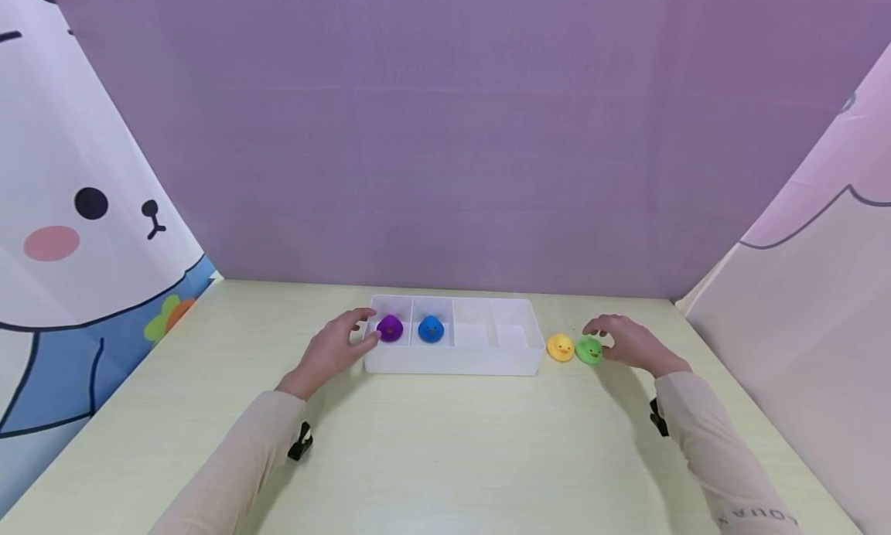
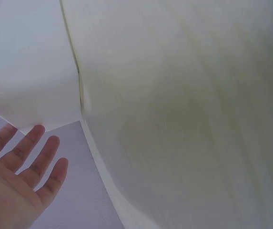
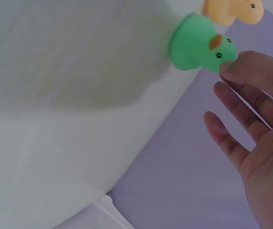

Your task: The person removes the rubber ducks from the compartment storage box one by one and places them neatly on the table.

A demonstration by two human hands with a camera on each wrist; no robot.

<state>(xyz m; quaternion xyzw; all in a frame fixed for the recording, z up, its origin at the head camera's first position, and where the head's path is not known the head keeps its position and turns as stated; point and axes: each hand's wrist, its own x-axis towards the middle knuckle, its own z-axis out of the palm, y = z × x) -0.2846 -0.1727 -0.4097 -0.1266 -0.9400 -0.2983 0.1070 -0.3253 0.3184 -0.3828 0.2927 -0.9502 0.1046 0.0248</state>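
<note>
At the left end of a white divided box (image 1: 451, 361), my left hand (image 1: 337, 345) has its fingers spread, thumb at the rim near a purple toy duck (image 1: 390, 328). The left wrist view shows its loosely bent fingers beside the box's end wall (image 2: 34, 95). A blue toy duck (image 1: 431, 329) sits in the second compartment. My right hand (image 1: 629, 343) is at a green toy duck (image 1: 588, 350) on the table, thumb touching or nearly touching its head, the other fingers apart; the duck (image 3: 193, 43) stands upright. Left of it is a yellow toy duck (image 1: 560, 348).
The two right compartments (image 1: 515, 335) of the box hold no duck. The pale wooden table (image 1: 445, 442) extends toward me. A purple cloth backdrop (image 1: 445, 133) rises behind, with printed cloth panels (image 1: 90, 272) at the sides.
</note>
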